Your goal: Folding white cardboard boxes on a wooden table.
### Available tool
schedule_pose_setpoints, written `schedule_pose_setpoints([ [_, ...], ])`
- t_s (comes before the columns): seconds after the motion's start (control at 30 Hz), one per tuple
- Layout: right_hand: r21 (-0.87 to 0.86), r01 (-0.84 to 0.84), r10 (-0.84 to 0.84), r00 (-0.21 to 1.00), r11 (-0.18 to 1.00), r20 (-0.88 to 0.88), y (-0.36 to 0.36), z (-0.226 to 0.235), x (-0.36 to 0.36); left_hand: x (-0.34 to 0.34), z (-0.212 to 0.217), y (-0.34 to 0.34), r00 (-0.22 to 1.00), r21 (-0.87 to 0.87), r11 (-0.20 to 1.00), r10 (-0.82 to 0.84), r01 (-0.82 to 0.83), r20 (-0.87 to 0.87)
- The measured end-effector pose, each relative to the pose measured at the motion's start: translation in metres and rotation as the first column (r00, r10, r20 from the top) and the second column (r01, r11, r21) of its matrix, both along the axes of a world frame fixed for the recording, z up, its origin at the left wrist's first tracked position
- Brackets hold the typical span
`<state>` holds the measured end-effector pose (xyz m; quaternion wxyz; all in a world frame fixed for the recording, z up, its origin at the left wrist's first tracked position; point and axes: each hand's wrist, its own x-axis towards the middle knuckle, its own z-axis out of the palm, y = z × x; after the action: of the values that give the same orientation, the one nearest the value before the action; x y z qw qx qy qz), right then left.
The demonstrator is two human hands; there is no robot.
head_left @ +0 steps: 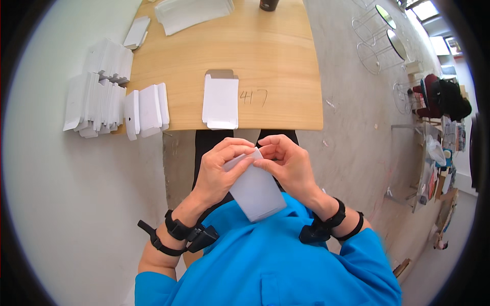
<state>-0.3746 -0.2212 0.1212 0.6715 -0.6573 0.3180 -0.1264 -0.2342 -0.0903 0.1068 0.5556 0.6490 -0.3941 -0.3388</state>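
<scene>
Above my lap I hold a small white carton [258,193], tilted, its far end pinched between both hands. My left hand [220,167] is closed on its left side, with thumb and fingers at the far edge. At the same end, the thumb and curled fingers of my right hand [288,166] grip the right corner. The flaps there are partly hidden by my fingers. Just beyond my hands, a flat white carton [220,104] with an open flap lies near the front edge of the wooden table [275,66].
Several white cartons [99,104] are stacked at the table's left, against the wall. A few more cartons [148,109] stand beside them. Flat white sheets [191,14] and a dark cup [268,4] lie farther back. Round stools [395,45] and a cluttered bench [423,173] are at right.
</scene>
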Motion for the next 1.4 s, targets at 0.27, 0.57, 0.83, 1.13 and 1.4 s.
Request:
schedule_pose_setpoints([
  [0.27,-0.048,-0.032,0.04,0.986,0.998,0.165,-0.012,-0.004,0.036,0.013,0.006,0.023,0.796,-0.062,0.957,0.199,-0.283,-0.572],
  [0.57,-0.049,-0.241,0.242,0.97,0.969,0.015,0.006,-0.079,0.082,0.146,-0.037,0.072,0.678,0.081,0.676,0.712,-0.732,0.183],
  [0.83,-0.293,0.076,-0.138,0.97,0.953,-0.199,-0.013,-0.131,0.114,0.273,-0.097,0.104,0.242,0.047,0.625,0.231,-0.78,0.942],
  [1.13,-0.636,-0.022,-0.349,0.821,0.772,-0.452,-0.017,-0.15,0.157,0.201,-0.083,0.051,0.71,0.612,0.376,0.234,-0.696,0.664],
  [1.4,0.007,-0.033,0.033,0.998,0.999,-0.059,0.042,-0.119,0.208,0.218,-0.118,0.084,0.58,0.4,0.437,0.449,-0.806,0.679],
])
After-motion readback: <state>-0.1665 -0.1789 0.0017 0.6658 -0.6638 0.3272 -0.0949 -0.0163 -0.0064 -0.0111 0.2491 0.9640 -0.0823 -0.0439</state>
